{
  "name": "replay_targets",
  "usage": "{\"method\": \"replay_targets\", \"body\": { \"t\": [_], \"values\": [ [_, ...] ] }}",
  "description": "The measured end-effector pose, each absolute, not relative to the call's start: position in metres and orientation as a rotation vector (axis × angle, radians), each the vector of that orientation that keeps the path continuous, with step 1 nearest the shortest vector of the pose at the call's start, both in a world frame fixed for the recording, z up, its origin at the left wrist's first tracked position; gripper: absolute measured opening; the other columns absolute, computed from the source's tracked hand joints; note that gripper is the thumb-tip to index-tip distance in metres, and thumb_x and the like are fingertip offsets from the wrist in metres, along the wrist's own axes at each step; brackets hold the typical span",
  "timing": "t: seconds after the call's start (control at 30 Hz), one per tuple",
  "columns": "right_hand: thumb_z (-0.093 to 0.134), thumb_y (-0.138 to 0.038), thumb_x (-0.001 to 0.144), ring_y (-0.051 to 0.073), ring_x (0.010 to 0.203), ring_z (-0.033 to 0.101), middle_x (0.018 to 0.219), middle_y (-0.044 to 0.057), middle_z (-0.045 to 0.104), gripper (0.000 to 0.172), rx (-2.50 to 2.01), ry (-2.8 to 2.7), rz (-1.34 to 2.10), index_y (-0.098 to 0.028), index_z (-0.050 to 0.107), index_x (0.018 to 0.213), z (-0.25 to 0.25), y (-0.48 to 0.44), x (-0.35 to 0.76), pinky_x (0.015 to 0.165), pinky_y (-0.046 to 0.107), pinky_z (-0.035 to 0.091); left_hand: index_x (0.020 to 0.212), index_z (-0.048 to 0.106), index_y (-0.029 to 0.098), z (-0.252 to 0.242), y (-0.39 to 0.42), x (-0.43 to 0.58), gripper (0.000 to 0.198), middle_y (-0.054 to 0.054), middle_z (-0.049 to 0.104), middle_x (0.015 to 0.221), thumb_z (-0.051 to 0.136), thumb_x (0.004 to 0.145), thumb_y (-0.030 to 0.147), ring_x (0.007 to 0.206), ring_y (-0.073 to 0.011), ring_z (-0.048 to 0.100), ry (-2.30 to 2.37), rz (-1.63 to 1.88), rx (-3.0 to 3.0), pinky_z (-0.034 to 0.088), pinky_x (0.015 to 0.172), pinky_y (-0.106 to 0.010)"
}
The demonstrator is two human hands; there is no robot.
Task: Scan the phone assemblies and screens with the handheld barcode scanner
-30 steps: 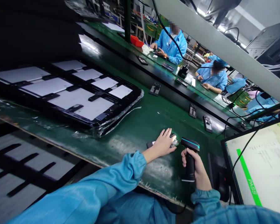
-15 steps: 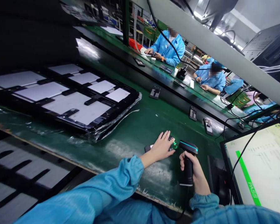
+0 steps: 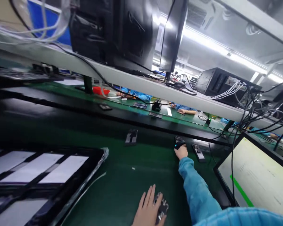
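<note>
My left hand [image 3: 148, 207] lies palm down at the bottom of the view, its fingers stretched out. Under its thumb side is an opened phone unit with a bare circuit board [image 3: 163, 206], partly covered by the hand. Farther out on the bench, my right hand [image 3: 182, 152] is closed around a handheld barcode scanner [image 3: 180, 144] with a blue light; the sleeve and hand hide most of its handle. The scanner is right by another opened phone unit [image 3: 178, 138], which it partly covers. A third phone unit [image 3: 198, 153] lies to the right of it.
A black tray with pale panels [image 3: 68, 168], edged in clear film, fills the left. One more phone unit [image 3: 131, 137] lies towards the back. At right stands a monitor [image 3: 261, 175]. A shelf [image 3: 132, 83] with computers and cables crosses above. Co-workers' hands [image 3: 187, 111] show beyond.
My right hand has carried the barcode scanner forward, from beside the left hand to the phone unit farther back. The view has swung upward and levelled. My left hand remains by its phone unit.
</note>
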State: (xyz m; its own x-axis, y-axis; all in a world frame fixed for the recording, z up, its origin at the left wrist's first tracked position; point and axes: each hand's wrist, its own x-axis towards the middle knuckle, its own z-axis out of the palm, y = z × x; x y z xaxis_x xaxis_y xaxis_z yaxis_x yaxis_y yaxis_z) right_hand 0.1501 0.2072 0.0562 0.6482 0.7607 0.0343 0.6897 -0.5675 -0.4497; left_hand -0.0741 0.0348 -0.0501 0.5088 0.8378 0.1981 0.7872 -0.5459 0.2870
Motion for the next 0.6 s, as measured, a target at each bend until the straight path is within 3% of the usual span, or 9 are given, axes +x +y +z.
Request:
{"method": "replay_targets", "body": {
  "t": [0.17, 0.33, 0.5, 0.6],
  "values": [
    [0.064, -0.038, 0.090, 0.024, 0.100, 0.067, 0.114, 0.009, 0.068, 0.040, -2.543, -1.285, 0.103, -0.016, 0.056, 0.122, 0.056, 0.209, 0.166, 0.089, 0.047, 0.056, 0.138, 0.058, 0.024, -0.035, 0.047, -0.101, 0.060, -0.012, 0.038, 0.155, 0.057, 0.083, 0.047, 0.141, -0.0322, 0.041, 1.163, 0.460, 2.622, 0.037, 0.116, -0.049],
    [0.068, -0.043, 0.079, 0.035, 0.093, 0.071, 0.099, 0.020, 0.073, 0.065, -2.606, -1.417, 0.079, -0.006, 0.042, 0.124, 0.054, 0.122, 0.174, 0.079, 0.043, 0.055, 0.135, 0.059, 0.025, -0.016, 0.053, -0.124, 0.053, -0.016, 0.040, 0.155, 0.059, 0.085, 0.044, 0.142, -0.0354, 0.038, 1.225, 0.471, 2.557, 0.035, 0.114, -0.057],
    [0.058, -0.050, 0.080, 0.039, 0.078, 0.073, 0.083, 0.016, 0.071, 0.058, -2.633, -1.489, 0.288, -0.013, 0.036, 0.119, 0.039, -0.033, 0.179, 0.066, 0.044, 0.055, 0.136, 0.055, 0.026, -0.011, 0.056, -0.138, 0.054, -0.016, 0.038, 0.156, 0.058, 0.088, 0.048, 0.144, -0.0330, 0.035, 1.137, 0.424, 2.555, 0.030, 0.116, -0.055],
    [0.056, -0.042, 0.080, 0.036, 0.099, 0.069, 0.108, 0.017, 0.067, 0.041, -2.373, -1.665, 0.355, -0.022, 0.045, 0.113, 0.058, -0.088, 0.175, 0.082, 0.046, 0.056, 0.137, 0.053, 0.025, -0.007, 0.059, -0.143, 0.052, -0.016, 0.035, 0.158, 0.056, 0.089, 0.045, 0.146, -0.0332, 0.030, 1.085, 0.372, 2.568, 0.027, 0.117, -0.055]
  ]
}}
